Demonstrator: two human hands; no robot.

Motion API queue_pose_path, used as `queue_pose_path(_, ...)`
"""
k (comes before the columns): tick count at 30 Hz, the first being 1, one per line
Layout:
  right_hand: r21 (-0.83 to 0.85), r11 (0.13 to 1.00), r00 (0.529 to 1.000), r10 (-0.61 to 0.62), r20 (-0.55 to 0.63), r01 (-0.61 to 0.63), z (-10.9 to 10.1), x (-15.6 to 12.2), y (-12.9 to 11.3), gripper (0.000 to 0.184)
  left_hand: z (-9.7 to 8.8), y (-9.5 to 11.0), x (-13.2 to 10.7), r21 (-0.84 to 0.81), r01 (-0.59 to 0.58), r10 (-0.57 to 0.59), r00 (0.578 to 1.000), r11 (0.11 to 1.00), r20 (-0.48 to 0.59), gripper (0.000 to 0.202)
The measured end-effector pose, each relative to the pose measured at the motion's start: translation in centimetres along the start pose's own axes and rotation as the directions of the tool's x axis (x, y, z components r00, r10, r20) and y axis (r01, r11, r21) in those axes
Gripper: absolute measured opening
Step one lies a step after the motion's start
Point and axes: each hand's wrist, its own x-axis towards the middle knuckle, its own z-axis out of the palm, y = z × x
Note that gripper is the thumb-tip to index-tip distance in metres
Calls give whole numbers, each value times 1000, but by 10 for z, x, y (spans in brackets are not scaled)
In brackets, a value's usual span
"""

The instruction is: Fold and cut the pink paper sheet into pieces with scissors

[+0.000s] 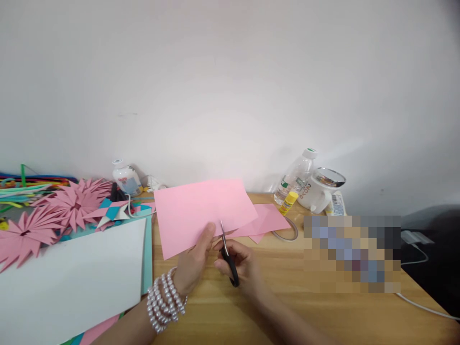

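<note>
My left hand [196,261], with strands of pearl-like beads [166,301] round the wrist, grips the lower edge of a pink sheet of paper [201,208], thumb on top. The sheet is held up above the table. My right hand [240,266] is closed round the black handles of a pair of scissors [230,265]. Their blades point away from me and lie at the sheet's lower edge, just right of my left thumb. Whether the blades are parted is hard to make out. Behind the scissors, more pink paper [271,219] lies on the wooden table [212,316].
Folded pink paper stars [77,203] and a large white sheet [86,273] lie at the left. A white bottle [126,179] stands behind them. Right of the paper are a glue stick [288,203], a clear water bottle [296,175], a white mug [316,191] and a blurred-out patch [352,254].
</note>
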Motion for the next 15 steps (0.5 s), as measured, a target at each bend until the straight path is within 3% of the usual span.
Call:
queue_pose_path(5,14,1000,1000,16,7,-17,0,-1,1,36,2,2,0,40,-27,29,999,999,-39,37)
queue_pose_path(10,30,998,999,49,-21,-48,-1,-1,4,50,0,-3,0,9,-57,57,997,998,-43,35)
queue_pose_path(15,33,999,1000,-7,-20,8,-2,-1,6,52,2,-2,-5,34,18,-19,1000,999,18,35)
